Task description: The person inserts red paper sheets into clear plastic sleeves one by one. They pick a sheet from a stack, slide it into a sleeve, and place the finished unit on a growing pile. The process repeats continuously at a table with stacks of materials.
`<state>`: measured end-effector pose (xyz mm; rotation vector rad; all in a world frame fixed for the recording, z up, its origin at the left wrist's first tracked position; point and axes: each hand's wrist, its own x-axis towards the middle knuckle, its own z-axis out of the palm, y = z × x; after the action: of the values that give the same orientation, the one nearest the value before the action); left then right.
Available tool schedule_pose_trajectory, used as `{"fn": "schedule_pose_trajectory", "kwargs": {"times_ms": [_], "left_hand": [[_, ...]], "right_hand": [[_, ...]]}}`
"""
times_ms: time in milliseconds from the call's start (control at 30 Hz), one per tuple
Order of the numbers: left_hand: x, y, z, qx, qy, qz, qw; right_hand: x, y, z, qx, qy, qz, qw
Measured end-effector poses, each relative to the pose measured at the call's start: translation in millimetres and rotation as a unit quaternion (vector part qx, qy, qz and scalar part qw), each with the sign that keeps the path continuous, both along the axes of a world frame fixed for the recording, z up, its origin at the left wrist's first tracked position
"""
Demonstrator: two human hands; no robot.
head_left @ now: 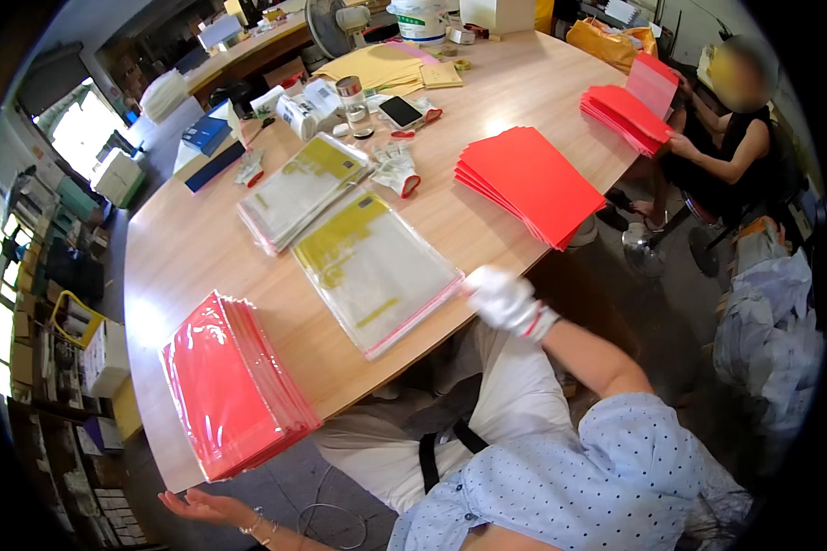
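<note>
Several sleeves (390,275) look clear and golden; left grip (202,507) spread, right grip (506,301) blurred, unclear.

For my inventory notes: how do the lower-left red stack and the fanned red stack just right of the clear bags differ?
The lower-left red stack is clear-wrapped and glossy; the fanned red stack looks matte, with no wrapping visible. The lower-left red stack lies nearer the bare left hand; the fanned red stack, nearer the gloved right hand. Both are red, with staggered layers.
</note>
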<state>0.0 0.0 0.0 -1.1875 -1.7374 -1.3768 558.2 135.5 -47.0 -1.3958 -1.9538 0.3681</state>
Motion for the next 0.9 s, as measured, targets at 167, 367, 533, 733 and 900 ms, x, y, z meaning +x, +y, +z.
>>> {"fn": "schedule_pose_trajectory", "kwargs": {"times_ms": [167,367,533,733,900], "left_hand": [[88.6,0.1,6.7,-0.076,-0.058,-0.308,0.947],[233.2,73.9,0.2,-0.333,-0.089,-0.487,0.802],[287.8,143.8,-49.1,-0.357,0.077,-0.45,0.815],[299.2,188.5,-85.7,-0.561,0.226,-0.28,0.746],[297.2,216.7,-105.1,-0.46,0.208,-0.306,0.807]], "right_hand": [[133.7,4.4,14.5,0.029,-0.258,-0.108,0.96],[182.5,30.7,27.4,-0.023,-0.115,-0.032,0.993],[175.8,23.1,28.2,0.078,-0.1,-0.087,0.988],[120.0,-55.6,39.4,0.09,-0.182,0.021,0.979],[186.3,-92.8,-101.3,0.116,0.52,-0.352,0.77]]}}
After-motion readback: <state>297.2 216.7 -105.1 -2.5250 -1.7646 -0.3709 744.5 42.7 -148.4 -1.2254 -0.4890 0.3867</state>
